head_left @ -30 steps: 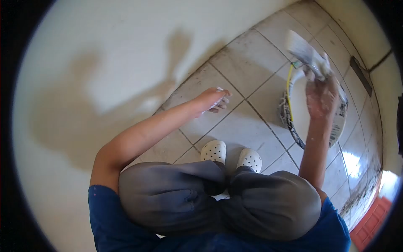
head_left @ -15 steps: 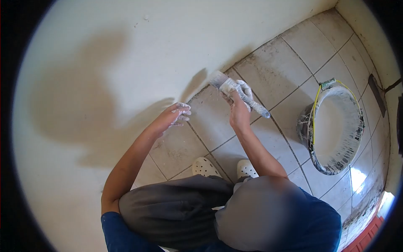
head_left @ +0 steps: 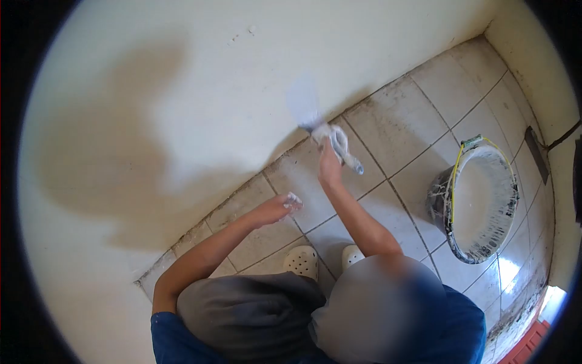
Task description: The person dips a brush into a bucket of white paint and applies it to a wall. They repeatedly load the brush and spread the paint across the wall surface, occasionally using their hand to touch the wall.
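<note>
My right hand (head_left: 330, 155) is closed around a wide paintbrush (head_left: 353, 162) coated in white paint, its handle end pointing down and right. The bristles meet the white wall (head_left: 230, 79) just above the floor edge. Over them is a bluish-white, wet-looking patch (head_left: 303, 100). My left hand (head_left: 279, 209) hovers over the floor tiles, lower and to the left of the brush. Its fingers are loosely bent and smeared with white paint, with nothing visible in them.
A dark bucket (head_left: 433, 197) with a yellow handle and white paint inside stands on the tiled floor (head_left: 412, 164) at right. My cream clogs (head_left: 301, 262) are below my hands. A dark strip (head_left: 536, 155) lies by the right wall.
The brush has swung onto the wall's lower part, and a wet-looking patch now shows there. My left hand has moved away from the wall, down and right.
</note>
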Demonstrator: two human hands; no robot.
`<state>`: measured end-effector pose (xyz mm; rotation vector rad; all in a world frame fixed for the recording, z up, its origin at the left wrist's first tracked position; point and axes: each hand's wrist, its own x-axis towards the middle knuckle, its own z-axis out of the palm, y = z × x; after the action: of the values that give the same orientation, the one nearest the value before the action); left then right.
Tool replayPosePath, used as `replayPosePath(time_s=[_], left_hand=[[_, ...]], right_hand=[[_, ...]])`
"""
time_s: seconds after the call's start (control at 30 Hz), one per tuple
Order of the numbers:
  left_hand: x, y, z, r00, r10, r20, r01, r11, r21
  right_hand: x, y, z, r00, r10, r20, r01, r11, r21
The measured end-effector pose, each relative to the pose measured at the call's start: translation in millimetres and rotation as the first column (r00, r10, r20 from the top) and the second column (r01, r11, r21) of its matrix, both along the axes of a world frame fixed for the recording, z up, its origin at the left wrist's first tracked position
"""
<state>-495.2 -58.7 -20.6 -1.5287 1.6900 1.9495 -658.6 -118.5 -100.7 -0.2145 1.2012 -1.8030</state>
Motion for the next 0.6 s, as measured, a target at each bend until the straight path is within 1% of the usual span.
replayPosePath(time_s=[0.03,0.07,0.13,0.17,0.2,0.23,0.3,0.37,0.4,0.43,0.47,0.5,0.57,0.6], left_hand=[[-6,-2,2,1.000,-0.025,0.017,0.026,0.999,-0.031],[-10,-3,5,0.998,-0.050,0.036,0.052,0.997,-0.058],[-15,-6,9,0.994,-0.092,0.050,0.097,0.989,-0.107],[-16,-11,12,0.993,-0.114,0.042,0.118,0.984,-0.135],[-18,-14,14,0.990,-0.136,0.035,0.140,0.977,-0.164],[-17,-18,13,0.981,-0.184,0.066,0.195,0.950,-0.242],[-13,-28,7,0.955,-0.262,0.141,0.297,0.869,-0.395],[-15,-40,25,0.902,-0.350,0.253,0.426,0.819,-0.384],[-18,-45,35,0.868,-0.390,0.308,0.487,0.791,-0.371],[-23,-50,45,0.848,-0.417,0.327,0.522,0.765,-0.377],[-30,-54,55,0.827,-0.442,0.347,0.555,0.738,-0.384],[-35,-56,61,0.805,-0.464,0.370,0.588,0.709,-0.389],[-51,-53,64,0.795,-0.440,0.418,0.604,0.642,-0.473],[-60,-51,64,0.791,-0.423,0.443,0.610,0.602,-0.515]], right_hand=[[-3,2,-3,0.999,-0.008,0.041,0.005,0.997,0.072],[-8,1,-6,1.000,0.010,0.023,-0.011,0.998,0.057],[-17,5,19,0.999,0.044,-0.009,-0.044,0.998,0.040],[-18,0,36,0.998,0.044,0.044,-0.041,0.997,-0.059],[-20,-11,69,0.994,0.048,0.097,-0.033,0.987,-0.158],[-23,-20,106,0.987,0.058,0.148,-0.018,0.966,-0.260],[-36,-26,179,0.991,0.089,0.099,-0.038,0.903,-0.428],[-49,-22,244,0.978,0.143,0.153,-0.022,0.798,-0.602],[-53,-20,259,0.978,0.144,0.148,-0.016,0.767,-0.642],[-57,-18,271,0.979,0.147,0.140,-0.013,0.733,-0.680],[-59,-17,278,0.980,0.152,0.132,-0.011,0.697,-0.717],[-55,-20,266,0.986,0.110,0.125,-0.004,0.766,-0.643],[-43,-35,202,0.995,0.030,0.098,0.022,0.874,-0.485],[-39,-35,170,0.996,0.001,0.085,0.031,0.931,-0.364]])
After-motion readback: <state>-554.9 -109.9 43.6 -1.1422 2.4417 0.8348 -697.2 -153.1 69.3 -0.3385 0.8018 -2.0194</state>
